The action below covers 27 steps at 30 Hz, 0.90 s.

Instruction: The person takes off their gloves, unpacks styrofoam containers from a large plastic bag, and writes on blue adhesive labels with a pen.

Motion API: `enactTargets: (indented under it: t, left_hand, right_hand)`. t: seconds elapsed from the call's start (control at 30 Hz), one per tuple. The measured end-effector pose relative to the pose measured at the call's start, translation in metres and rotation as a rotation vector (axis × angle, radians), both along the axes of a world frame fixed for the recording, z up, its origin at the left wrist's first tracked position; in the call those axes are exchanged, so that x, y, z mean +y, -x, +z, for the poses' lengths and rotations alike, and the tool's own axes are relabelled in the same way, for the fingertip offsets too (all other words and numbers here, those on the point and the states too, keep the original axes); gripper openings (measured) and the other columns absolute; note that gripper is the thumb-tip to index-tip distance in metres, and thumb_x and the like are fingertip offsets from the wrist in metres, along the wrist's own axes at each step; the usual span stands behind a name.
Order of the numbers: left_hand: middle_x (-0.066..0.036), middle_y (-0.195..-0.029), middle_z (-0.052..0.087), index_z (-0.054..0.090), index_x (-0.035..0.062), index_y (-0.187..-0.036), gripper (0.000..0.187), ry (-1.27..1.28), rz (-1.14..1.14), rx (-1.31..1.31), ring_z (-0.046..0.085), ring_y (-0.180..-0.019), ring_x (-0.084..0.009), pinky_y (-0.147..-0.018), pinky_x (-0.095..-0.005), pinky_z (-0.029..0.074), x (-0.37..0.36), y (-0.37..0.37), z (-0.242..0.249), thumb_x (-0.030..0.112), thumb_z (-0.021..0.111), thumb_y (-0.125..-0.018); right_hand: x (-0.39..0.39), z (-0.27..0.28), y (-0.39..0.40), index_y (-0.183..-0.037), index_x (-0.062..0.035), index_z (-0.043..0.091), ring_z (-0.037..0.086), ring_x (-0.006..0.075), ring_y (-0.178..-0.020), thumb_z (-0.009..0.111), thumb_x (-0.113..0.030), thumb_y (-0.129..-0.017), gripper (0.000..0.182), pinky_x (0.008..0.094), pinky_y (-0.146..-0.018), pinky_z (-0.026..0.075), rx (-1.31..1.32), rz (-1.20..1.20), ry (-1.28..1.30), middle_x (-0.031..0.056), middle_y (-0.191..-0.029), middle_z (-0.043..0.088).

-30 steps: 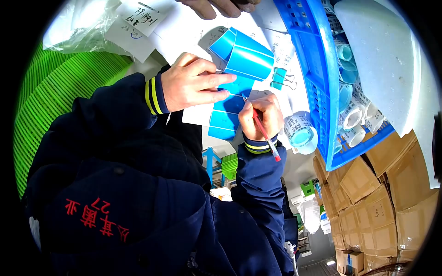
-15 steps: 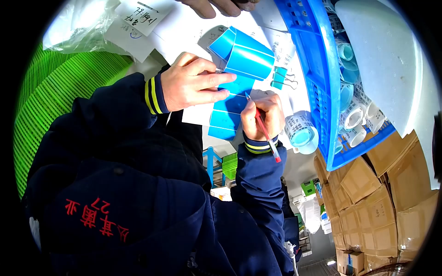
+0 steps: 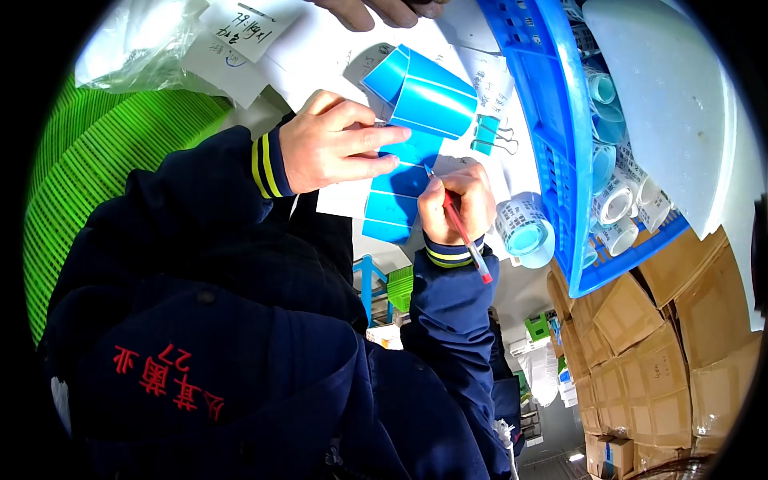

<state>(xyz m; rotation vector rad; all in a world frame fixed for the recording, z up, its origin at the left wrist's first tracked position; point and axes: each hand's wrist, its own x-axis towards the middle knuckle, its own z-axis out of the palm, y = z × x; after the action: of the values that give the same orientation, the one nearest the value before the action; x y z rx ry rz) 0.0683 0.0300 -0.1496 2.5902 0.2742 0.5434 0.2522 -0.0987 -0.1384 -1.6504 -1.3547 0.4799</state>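
Observation:
My right hand (image 3: 466,204) is closed around a ballpoint pen (image 3: 458,224) with a clear barrel and red end. Its tip meets a strip of blue labels (image 3: 398,182), which folds over on itself at the far end. My left hand (image 3: 340,144) lies on the strip's left side, its index and middle fingers stretched out and nothing gripped in it. White papers with handwriting lie beneath the strip. To the right of the strip sits a teal binder clip (image 3: 485,136). A roll of printed labels (image 3: 524,232) stands near my right wrist.
Another person's hand (image 3: 376,10) rests at the top edge. A blue plastic basket (image 3: 564,160) with several label rolls stands on the right. Left are green ribbed baskets (image 3: 104,152) and a clear plastic bag (image 3: 140,48). Cardboard boxes (image 3: 640,376) are stacked at lower right.
The pen and my right hand have shifted very slightly. My left hand and the blue label strip stay where they were.

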Motion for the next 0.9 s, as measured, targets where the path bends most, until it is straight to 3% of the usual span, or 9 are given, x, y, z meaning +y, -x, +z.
enactTargets:
  t: [0.17, 0.3, 0.33, 0.6, 0.67, 0.7, 0.73, 0.8, 0.9]
  left_hand:
    - [0.003, -0.118, 0.061, 0.067, 0.0202, -0.098, 0.026, -0.024, -0.012, -0.026, 0.051, -0.091, -0.014, -0.082, -0.0288, 0.036, 0.001, -0.001, 0.001, 0.016, 0.064, -0.072]
    - [0.002, -0.122, 0.058, 0.066, 0.0199, -0.101, 0.029, -0.004, -0.036, 0.012, 0.051, -0.093, -0.0154, -0.083, -0.0299, 0.036, 0.002, -0.001, 0.006, 0.013, 0.061, -0.073]
    - [0.002, -0.123, 0.057, 0.065, 0.0194, -0.102, 0.029, 0.004, -0.051, 0.04, 0.051, -0.093, -0.016, -0.083, -0.0304, 0.037, 0.004, -0.001, 0.007, 0.011, 0.06, -0.074]
    - [-0.01, -0.115, 0.057, 0.053, 0.009, -0.111, 0.04, 0.236, -0.039, -0.117, 0.055, -0.092, -0.0285, -0.079, -0.0377, 0.045, 0.012, -0.001, 0.042, 0.002, 0.065, -0.074]
    - [-0.011, -0.1, 0.059, 0.052, 0.0083, -0.111, 0.035, 0.358, -0.105, -0.037, 0.058, -0.081, -0.0286, -0.07, -0.036, 0.047, 0.01, 0.004, 0.056, 0.003, 0.063, -0.078]
    - [-0.009, -0.074, 0.056, 0.052, 0.0079, -0.11, 0.03, 0.401, -0.007, -0.128, 0.055, -0.063, -0.027, -0.06, -0.0336, 0.045, 0.0, 0.0, 0.059, 0.005, 0.062, -0.082]
    - [-0.004, -0.056, 0.043, 0.051, 0.0071, -0.109, 0.028, 0.746, 0.086, 0.126, 0.045, -0.049, -0.0192, -0.052, -0.0309, 0.037, -0.004, 0.003, 0.082, 0.006, 0.063, -0.083]
    - [-0.003, -0.055, 0.04, 0.046, 0.0057, -0.108, 0.031, 1.072, 0.089, 0.211, 0.042, -0.049, -0.0146, -0.051, -0.0292, 0.037, -0.004, 0.0, 0.106, 0.011, 0.064, -0.084]
    - [0.0, -0.055, 0.035, 0.045, 0.0071, -0.109, 0.036, 1.145, 0.089, 0.203, 0.035, -0.05, -0.0088, -0.049, -0.0276, 0.031, -0.009, -0.003, 0.121, 0.004, 0.064, -0.078]
  right_hand:
    - [0.002, 0.001, 0.0, -0.07, -0.004, 0.05, 0.05, 0.0233, -0.051, 0.063, 0.002, -0.066, 0.014, 0.0312, -0.048, 0.041, -0.019, -0.037, 0.001, 0.0076, -0.058, 0.051]
    - [-0.005, 0.012, 0.005, -0.08, -0.0029, 0.051, 0.048, 0.0124, -0.057, 0.065, -0.004, -0.081, 0.014, 0.0247, -0.053, 0.04, 0.385, -0.2, 0.095, 0.0065, -0.072, 0.054]
    - [-0.008, 0.015, 0.007, -0.089, -0.0041, 0.047, 0.043, 0.0097, -0.064, 0.06, -0.001, -0.086, 0.014, 0.0232, -0.061, 0.037, 0.502, -0.169, 0.074, 0.0047, -0.076, 0.05]
    - [-0.033, 0.08, 0.01, -0.1, 0.002, 0.058, 0.058, 0.018, -0.083, 0.065, 0.004, -0.08, 0.021, 0.0277, -0.074, 0.047, 0.402, -0.242, -0.037, 0.0154, -0.096, 0.061]
    - [-0.038, 0.097, 0.018, -0.098, 0.003, 0.059, 0.06, 0.0182, -0.076, 0.062, 0.003, -0.081, 0.017, 0.0269, -0.068, 0.048, 0.503, -0.282, 0.006, 0.016, -0.088, 0.062]
    - [-0.038, 0.106, 0.022, -0.097, 0.0031, 0.058, 0.061, 0.0178, -0.068, 0.06, 0.003, -0.083, 0.014, 0.0263, -0.063, 0.048, 0.572, -0.272, -0.015, 0.0153, -0.079, 0.062]
    - [-0.036, 0.109, 0.027, -0.095, 0.0028, 0.058, 0.06, 0.0163, -0.067, 0.058, 0.002, -0.084, 0.011, 0.0255, -0.062, 0.047, 0.596, -0.254, -0.078, 0.0135, -0.076, 0.06]
    - [-0.029, 0.124, 0.039, -0.092, 0.0013, 0.055, 0.057, 0.0142, -0.064, 0.06, 0.001, -0.084, 0.009, 0.025, -0.06, 0.046, 0.618, -0.251, -0.068, 0.0109, -0.073, 0.058]
    - [-0.019, 0.134, 0.05, -0.088, -0.0033, 0.051, 0.053, 0.0109, -0.062, 0.066, 0.0, -0.08, 0.017, 0.0231, -0.057, 0.042, 0.593, -0.221, -0.093, 0.0074, -0.072, 0.057]
